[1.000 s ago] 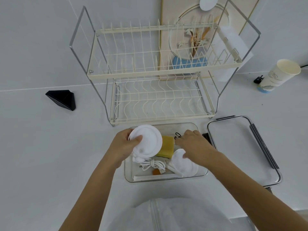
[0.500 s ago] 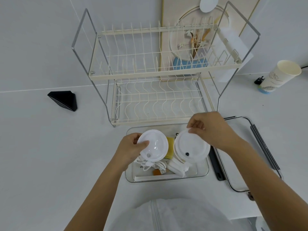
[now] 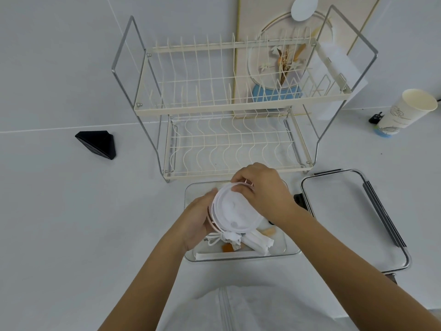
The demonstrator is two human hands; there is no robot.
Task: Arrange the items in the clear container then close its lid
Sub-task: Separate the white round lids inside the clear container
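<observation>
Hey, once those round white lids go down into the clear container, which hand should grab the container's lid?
Probably the right hand. The container's lid lies on the counter just right of the clear container, on that hand's side. The left hand would have to cross over. Both now hold the round white lids.

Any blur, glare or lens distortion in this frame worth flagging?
Head view: even, soft light with faint shadows; wide-angle bending splays the dish rack uprights outward; the white lids between the left hand and right hand look washed-out and slightly smeared.
</observation>
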